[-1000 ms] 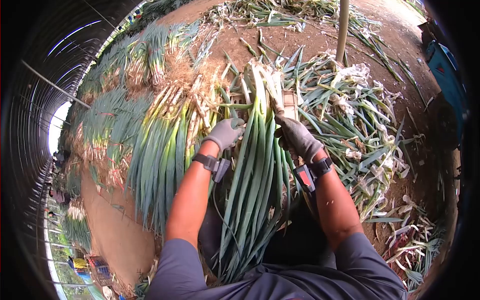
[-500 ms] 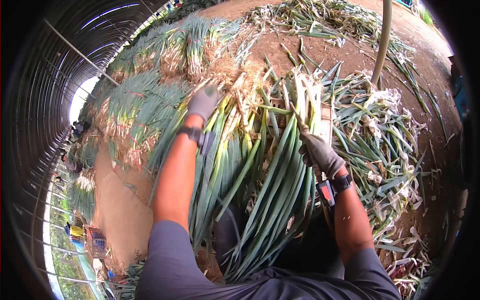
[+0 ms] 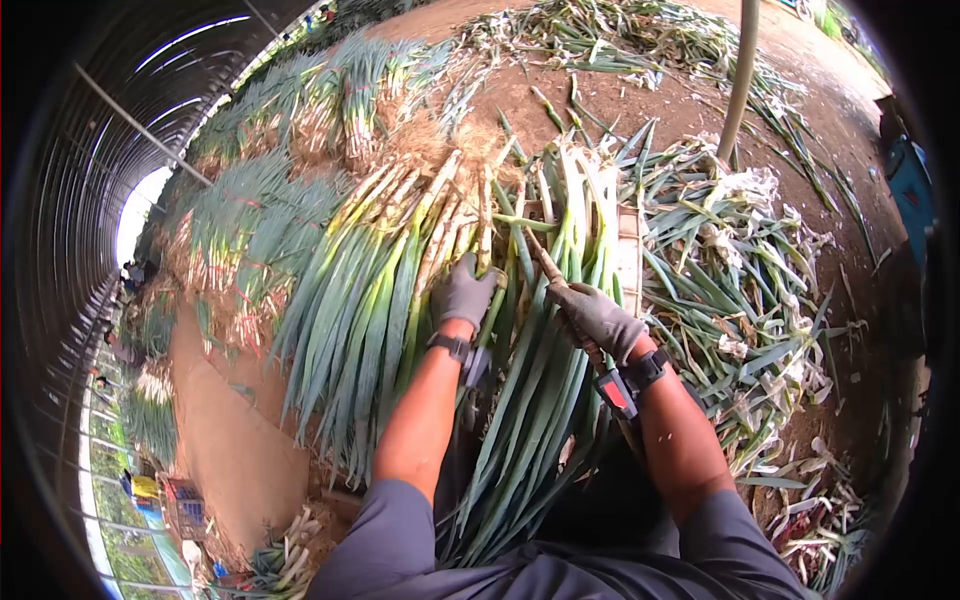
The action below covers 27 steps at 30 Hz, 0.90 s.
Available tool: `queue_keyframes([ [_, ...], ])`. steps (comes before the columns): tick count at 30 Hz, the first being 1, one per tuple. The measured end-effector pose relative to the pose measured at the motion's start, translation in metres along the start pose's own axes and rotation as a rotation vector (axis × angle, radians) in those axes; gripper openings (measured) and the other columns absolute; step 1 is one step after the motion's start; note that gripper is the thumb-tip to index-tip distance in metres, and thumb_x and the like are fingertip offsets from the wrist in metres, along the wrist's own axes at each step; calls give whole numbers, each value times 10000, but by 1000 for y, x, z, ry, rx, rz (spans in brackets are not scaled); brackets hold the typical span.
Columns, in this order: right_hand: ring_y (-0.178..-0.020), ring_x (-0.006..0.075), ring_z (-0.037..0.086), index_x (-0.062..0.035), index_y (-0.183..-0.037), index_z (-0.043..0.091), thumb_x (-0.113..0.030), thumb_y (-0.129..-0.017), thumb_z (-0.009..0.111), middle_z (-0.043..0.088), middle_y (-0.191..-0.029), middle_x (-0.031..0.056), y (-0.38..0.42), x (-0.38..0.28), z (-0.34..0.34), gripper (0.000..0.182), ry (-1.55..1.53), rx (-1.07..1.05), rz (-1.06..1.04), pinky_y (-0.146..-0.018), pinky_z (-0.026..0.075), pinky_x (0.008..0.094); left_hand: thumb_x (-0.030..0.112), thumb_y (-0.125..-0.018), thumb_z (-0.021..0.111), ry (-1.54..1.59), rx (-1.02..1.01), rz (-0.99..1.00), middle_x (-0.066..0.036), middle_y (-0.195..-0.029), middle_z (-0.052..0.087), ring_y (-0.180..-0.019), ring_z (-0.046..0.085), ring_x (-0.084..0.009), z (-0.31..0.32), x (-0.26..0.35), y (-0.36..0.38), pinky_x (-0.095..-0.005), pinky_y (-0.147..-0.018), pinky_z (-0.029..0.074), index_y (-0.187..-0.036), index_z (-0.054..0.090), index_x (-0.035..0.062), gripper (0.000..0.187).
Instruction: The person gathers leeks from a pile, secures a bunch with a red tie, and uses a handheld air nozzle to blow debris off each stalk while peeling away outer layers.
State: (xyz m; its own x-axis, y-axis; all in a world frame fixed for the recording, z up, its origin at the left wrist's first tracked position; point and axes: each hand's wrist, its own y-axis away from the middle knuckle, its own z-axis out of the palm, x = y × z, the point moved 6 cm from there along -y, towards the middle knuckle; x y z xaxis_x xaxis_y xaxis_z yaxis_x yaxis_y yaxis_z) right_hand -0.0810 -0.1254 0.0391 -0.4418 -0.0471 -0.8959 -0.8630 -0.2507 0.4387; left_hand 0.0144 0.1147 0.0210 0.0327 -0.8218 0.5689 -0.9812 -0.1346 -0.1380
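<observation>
My gloved left hand [image 3: 466,292] is closed around a green onion [image 3: 486,215], at the right side of a spread of long green onions [image 3: 385,265]. Their pale, rooty ends point away from me and their leaves toward me. In my gloved right hand [image 3: 603,320] is a thin brown wand [image 3: 542,256], its tip pointing forward and left; its lower part runs back along my forearm. Under and beyond that hand lies a second bunch of green onions [image 3: 575,215], white stems uppermost, resting at a pale crate [image 3: 629,250].
A heap of stripped leaves and peelings [image 3: 735,285] covers the ground at right, with another heap [image 3: 600,40] at the back. A pole [image 3: 741,85] stands beyond the right heap. Tied onion bundles [image 3: 235,215] fill the left. A plastic crate [image 3: 184,508] sits lower left.
My left hand has come back toward me and to the right, from the root ends onto a green onion. My right hand has shifted slightly left with the wand. The view has turned slightly.
</observation>
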Motion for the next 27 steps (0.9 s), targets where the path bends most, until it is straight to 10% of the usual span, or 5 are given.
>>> queue_keyframes([
  [4, -497, 155, 559, 14, -1033, 597, -494, -967, 606, 606, -750, 64, -7, 8, 0, 512, 80, 13, 47, -452, 467, 315, 353, -930, 701, 174, 71, 104, -110, -962, 713, -795, 656, -234, -77, 57, 6, -374, -756, 528, -1197, 655, 72, 390],
  [14, -568, 175, 601, 27, -1105, 601, -547, -953, 588, 630, -806, 82, -17, 26, -1, 594, 151, 29, 49, -504, 503, 337, 430, -939, 682, -271, 707, 899, -121, -1025, 726, -875, 702, -255, -354, 282, 4, -411, -815, 545, -1348, 617, 115, 520],
  [20, -527, 144, 565, 8, -1081, 606, -622, -960, 509, 594, -727, 69, 42, -25, -19, 649, -115, 215, -80, -419, 441, 305, 503, -892, 682, -318, -299, 331, -157, -1074, 726, -919, 694, -235, -232, 254, -22, -361, -861, 535, -1360, 605, 50, 656],
  [23, -409, 138, 479, -2, -975, 597, -626, -961, 488, 574, -658, 71, 37, -15, -44, 633, -160, 204, -77, -357, 383, 290, 452, -870, 727, 43, -499, 252, -190, -1300, 652, -1224, 606, -254, -100, 150, -58, -342, -1083, 428, -1453, 452, -60, 823],
  [27, -442, 125, 513, -10, -1018, 605, -602, -968, 501, 604, -713, 70, 56, -26, -43, 603, -95, 137, 5, -348, 381, 285, 334, -859, 774, 185, -437, 105, -213, -1341, 629, -1240, 601, -281, -8, 97, -63, -351, -1079, 431, -1449, 478, -21, 749],
])
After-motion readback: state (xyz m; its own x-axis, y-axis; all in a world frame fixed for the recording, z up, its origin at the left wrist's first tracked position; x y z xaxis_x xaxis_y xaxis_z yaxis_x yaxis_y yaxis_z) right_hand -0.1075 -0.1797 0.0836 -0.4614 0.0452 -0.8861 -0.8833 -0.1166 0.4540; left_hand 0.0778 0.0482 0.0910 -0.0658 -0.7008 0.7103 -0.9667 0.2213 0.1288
